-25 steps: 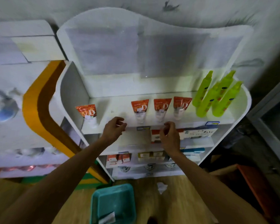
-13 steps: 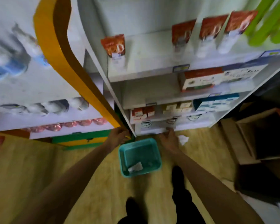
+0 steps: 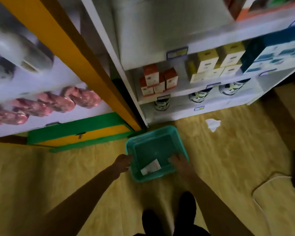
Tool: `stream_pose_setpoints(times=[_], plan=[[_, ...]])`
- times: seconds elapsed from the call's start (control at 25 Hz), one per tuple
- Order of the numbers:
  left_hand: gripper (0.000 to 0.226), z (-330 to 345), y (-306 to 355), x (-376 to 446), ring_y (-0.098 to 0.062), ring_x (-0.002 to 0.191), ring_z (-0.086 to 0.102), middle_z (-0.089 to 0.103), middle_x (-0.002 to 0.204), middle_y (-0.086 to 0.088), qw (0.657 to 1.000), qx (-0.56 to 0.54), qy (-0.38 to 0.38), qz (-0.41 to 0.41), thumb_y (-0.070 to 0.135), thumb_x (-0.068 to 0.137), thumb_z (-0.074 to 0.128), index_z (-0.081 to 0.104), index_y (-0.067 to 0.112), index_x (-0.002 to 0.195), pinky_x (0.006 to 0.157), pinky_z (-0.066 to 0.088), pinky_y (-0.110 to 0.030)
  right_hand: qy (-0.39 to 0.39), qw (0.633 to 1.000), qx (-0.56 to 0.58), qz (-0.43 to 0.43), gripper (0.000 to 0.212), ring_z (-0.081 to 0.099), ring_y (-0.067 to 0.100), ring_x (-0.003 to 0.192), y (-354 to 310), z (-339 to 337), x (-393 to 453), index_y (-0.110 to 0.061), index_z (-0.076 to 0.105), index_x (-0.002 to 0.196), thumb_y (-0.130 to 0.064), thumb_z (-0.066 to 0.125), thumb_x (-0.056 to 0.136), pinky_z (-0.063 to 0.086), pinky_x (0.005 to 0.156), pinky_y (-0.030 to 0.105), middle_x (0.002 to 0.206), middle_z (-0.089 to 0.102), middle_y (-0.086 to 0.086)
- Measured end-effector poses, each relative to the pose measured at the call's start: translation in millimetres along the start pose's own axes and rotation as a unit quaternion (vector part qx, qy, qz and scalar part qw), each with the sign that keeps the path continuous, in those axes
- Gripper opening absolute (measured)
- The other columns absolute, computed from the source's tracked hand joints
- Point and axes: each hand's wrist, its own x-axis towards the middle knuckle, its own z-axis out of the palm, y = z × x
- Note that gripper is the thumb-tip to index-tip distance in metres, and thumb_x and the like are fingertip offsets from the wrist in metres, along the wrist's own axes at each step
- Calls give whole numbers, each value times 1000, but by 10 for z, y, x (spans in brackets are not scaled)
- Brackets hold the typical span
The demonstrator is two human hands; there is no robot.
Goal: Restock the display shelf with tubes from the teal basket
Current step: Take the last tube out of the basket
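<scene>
A teal basket (image 3: 150,135) sits on the wooden floor in front of the white display shelf (image 3: 182,92). One pale tube (image 3: 151,167) lies flat in its near half. My left hand (image 3: 123,163) is at the basket's left rim, fingers curled against its outside. My right hand (image 3: 180,163) reaches over the right rim into the basket, fingers spread, just right of the tube and apart from it. The top shelf with the orange tubes is out of view.
Small red-and-white boxes (image 3: 157,80) and yellow-topped boxes (image 3: 215,63) fill the lower shelves. A crumpled white paper (image 3: 212,124) lies on the floor right of the basket. A yellow and green cabinet (image 3: 78,132) stands left. My dark shoes (image 3: 186,206) are just behind the basket.
The view has tilted down from the top shelf to the floor. Both hands dropped from the shelf edge to the basket; the right one has gone inside it.
</scene>
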Motion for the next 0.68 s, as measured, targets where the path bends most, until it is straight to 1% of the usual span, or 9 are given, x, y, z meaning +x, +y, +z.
stream_pose_setpoints(times=[0.08, 0.12, 0.2, 0.24, 0.32, 0.4, 0.48, 0.6, 0.68], plan=[[19, 213, -137, 508, -17, 77, 54, 58, 98, -8, 1000, -22, 3, -19, 31, 95, 61, 56, 13, 88, 69, 46, -30, -3, 999, -37, -17, 52, 59, 28, 100, 143, 209, 348, -6, 55, 116, -48, 45, 87, 47, 91, 40, 108, 62, 11], [21, 312, -236, 756, -18, 82, 55, 59, 102, -8, 999, -31, -4, -22, 32, 96, 59, 59, 11, 97, 69, 46, -30, -10, 998, -49, -22, 48, 57, 26, 99, 215, 320, 513, -7, 54, 118, -46, 43, 91, 45, 92, 38, 109, 59, 9], [32, 465, -498, 1309, -22, 96, 54, 58, 113, -10, 999, -31, -13, -26, 30, 97, 57, 58, 8, 120, 80, 46, -32, -17, 997, -67, -24, 40, 52, 23, 105, 517, 538, 990, -6, 50, 130, -34, 42, 102, 41, 95, 36, 118, 55, 6], [30, 519, -578, 1506, -23, 101, 53, 58, 117, -11, 1000, -14, -17, -22, 26, 98, 56, 58, 7, 121, 85, 44, -33, -15, 996, -81, -20, 37, 50, 22, 104, 596, 594, 1157, -4, 50, 130, -28, 41, 103, 40, 94, 35, 121, 55, 6], [21, 660, -799, 1927, -27, 110, 52, 55, 120, -13, 999, 26, -29, -11, 18, 99, 53, 60, 5, 114, 92, 43, -36, 2, 993, -117, -15, 33, 51, 24, 96, 909, 792, 1589, 2, 54, 122, -21, 44, 101, 40, 84, 34, 119, 60, 16], [32, 755, -919, 2277, -31, 119, 54, 55, 125, -13, 999, 40, -32, -5, 17, 98, 53, 57, 2, 126, 99, 45, -40, 14, 990, -137, -7, 28, 52, 25, 90, 1135, 938, 1912, 4, 59, 113, -18, 47, 100, 39, 78, 32, 107, 62, 19], [38, 807, -1042, 2664, -31, 114, 56, 57, 134, -17, 999, 19, -46, 3, 18, 98, 54, 54, 2, 132, 98, 47, -40, 23, 987, -162, -7, 25, 54, 26, 92, 1331, 1090, 2150, 0, 61, 108, -20, 49, 100, 40, 80, 32, 100, 59, 15], [37, 902, -1291, 3186, -31, 118, 57, 60, 130, -14, 1000, 26, -5, 14, 19, 95, 58, 57, 3, 128, 101, 48, -40, 28, 980, -194, -21, 23, 55, 24, 91, 1594, 1202, 2394, 1, 60, 109, -17, 55, 96, 39, 78, 29, 100, 61, 14], [17, 981, -1453, 3274, -26, 108, 57, 62, 105, -4, 995, 85, 18, 55, 17, 96, 55, 62, 7, 107, 90, 47, -33, 39, 981, -189, -31, 24, 61, 28, 96, 1711, 1229, 2490, -1, 59, 111, -17, 58, 93, 46, 82, 33, 107, 66, 16]])
